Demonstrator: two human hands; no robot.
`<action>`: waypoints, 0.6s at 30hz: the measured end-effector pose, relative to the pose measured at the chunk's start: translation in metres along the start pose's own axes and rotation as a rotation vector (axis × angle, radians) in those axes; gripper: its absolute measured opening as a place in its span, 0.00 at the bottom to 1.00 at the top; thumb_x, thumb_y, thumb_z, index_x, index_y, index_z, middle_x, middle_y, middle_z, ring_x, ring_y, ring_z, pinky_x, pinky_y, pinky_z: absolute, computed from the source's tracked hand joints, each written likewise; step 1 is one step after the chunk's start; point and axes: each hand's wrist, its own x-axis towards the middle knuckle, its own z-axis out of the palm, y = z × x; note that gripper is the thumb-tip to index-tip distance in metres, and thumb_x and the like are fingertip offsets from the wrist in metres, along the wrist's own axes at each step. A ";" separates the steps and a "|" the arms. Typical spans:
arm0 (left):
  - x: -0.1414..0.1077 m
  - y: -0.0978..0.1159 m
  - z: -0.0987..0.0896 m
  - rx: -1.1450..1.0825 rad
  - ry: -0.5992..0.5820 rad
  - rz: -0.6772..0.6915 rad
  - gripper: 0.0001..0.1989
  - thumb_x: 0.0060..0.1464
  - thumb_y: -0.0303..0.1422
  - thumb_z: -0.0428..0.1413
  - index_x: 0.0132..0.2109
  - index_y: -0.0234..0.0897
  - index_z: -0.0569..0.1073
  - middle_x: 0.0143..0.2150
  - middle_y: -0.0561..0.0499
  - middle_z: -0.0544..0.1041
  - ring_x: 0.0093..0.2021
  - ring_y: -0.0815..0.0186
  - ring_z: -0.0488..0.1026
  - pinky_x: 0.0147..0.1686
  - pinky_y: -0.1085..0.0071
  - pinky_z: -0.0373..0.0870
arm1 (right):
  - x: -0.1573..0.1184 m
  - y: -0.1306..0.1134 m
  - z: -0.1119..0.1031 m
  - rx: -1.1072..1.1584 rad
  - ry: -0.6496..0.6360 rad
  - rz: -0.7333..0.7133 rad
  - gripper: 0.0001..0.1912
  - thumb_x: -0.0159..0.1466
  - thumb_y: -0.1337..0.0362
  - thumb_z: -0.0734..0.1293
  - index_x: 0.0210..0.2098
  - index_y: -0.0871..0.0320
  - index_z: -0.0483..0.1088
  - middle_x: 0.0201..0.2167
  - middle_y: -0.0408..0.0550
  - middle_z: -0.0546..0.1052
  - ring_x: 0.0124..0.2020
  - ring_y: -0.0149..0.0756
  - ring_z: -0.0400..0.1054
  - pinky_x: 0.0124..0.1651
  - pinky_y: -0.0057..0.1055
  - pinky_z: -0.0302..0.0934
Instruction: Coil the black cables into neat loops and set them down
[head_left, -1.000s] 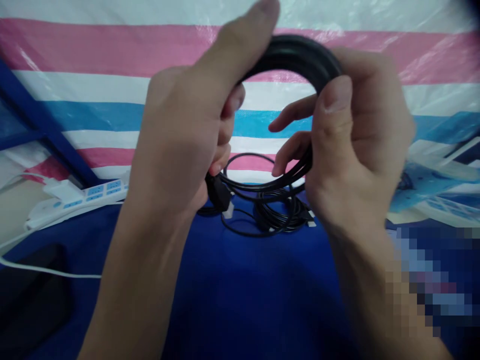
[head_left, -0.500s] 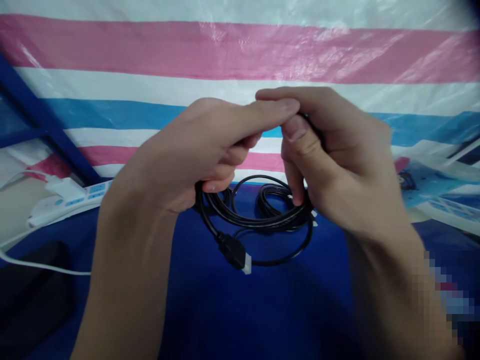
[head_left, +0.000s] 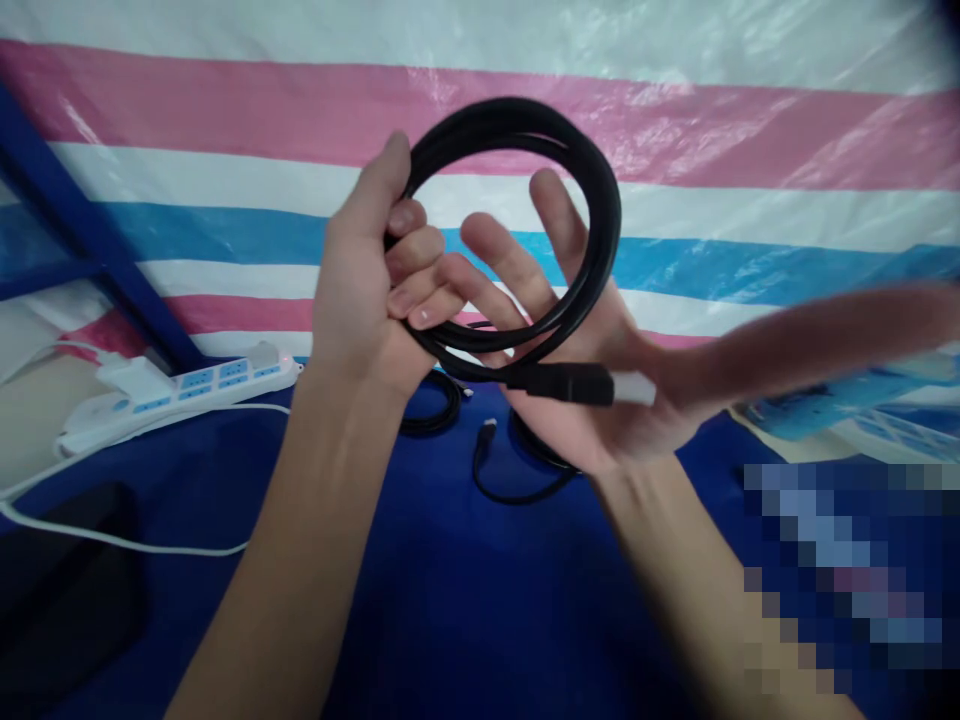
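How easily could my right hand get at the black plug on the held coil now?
Probably quite easily, yes: your right hand is open behind the black plug, with nothing visible between them. Your left hand grips the other side of the held coil, leaving the plug free.

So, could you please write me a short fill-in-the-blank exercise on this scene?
1. The left hand grips a coil coloured ____.
2. In this view, the plug shows in ____ of the right hand.
3. The white power strip has ____ sockets.
4. The sheet is striped in white, blue and ____.

Missing words: black; front; blue; pink.
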 end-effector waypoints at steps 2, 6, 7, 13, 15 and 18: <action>0.003 -0.006 -0.003 -0.078 0.031 0.024 0.23 0.63 0.40 0.46 0.22 0.38 0.50 0.13 0.63 0.40 0.12 0.81 0.36 0.11 0.80 0.36 | 0.001 0.005 0.009 0.212 -0.012 -0.009 0.45 0.55 0.47 0.69 0.62 0.51 0.41 0.57 0.51 0.67 0.57 0.43 0.64 0.58 0.43 0.60; -0.001 -0.019 0.005 -0.145 0.073 0.075 0.22 0.62 0.40 0.47 0.23 0.38 0.51 0.14 0.62 0.39 0.12 0.80 0.37 0.12 0.77 0.38 | 0.002 0.008 0.019 0.236 0.240 -0.091 0.29 0.57 0.64 0.69 0.54 0.51 0.54 0.29 0.39 0.74 0.37 0.37 0.72 0.49 0.38 0.65; -0.003 -0.022 0.009 -0.172 0.077 0.059 0.22 0.62 0.40 0.48 0.23 0.38 0.50 0.14 0.62 0.40 0.12 0.80 0.38 0.12 0.77 0.40 | 0.002 0.007 0.020 0.217 0.331 -0.103 0.22 0.60 0.65 0.67 0.51 0.53 0.57 0.22 0.37 0.70 0.30 0.34 0.71 0.43 0.35 0.66; -0.009 -0.026 0.023 -0.084 -0.041 -0.054 0.25 0.62 0.44 0.47 0.22 0.39 0.47 0.15 0.61 0.41 0.10 0.80 0.43 0.09 0.82 0.46 | 0.002 -0.016 0.005 0.176 0.488 -0.091 0.07 0.63 0.70 0.63 0.41 0.60 0.68 0.10 0.32 0.50 0.10 0.23 0.43 0.18 0.25 0.51; -0.008 -0.019 0.018 0.142 -0.092 -0.073 0.25 0.60 0.47 0.48 0.21 0.38 0.50 0.15 0.60 0.42 0.10 0.80 0.42 0.07 0.81 0.43 | -0.001 -0.027 -0.002 0.162 0.396 0.034 0.09 0.60 0.72 0.63 0.40 0.59 0.71 0.09 0.31 0.48 0.09 0.22 0.38 0.16 0.24 0.49; -0.010 -0.008 0.009 0.463 -0.185 -0.077 0.24 0.58 0.48 0.50 0.22 0.36 0.58 0.16 0.59 0.43 0.11 0.80 0.42 0.07 0.82 0.42 | -0.007 -0.040 -0.012 0.144 0.190 0.270 0.12 0.55 0.72 0.65 0.38 0.55 0.72 0.08 0.31 0.47 0.09 0.21 0.35 0.13 0.23 0.40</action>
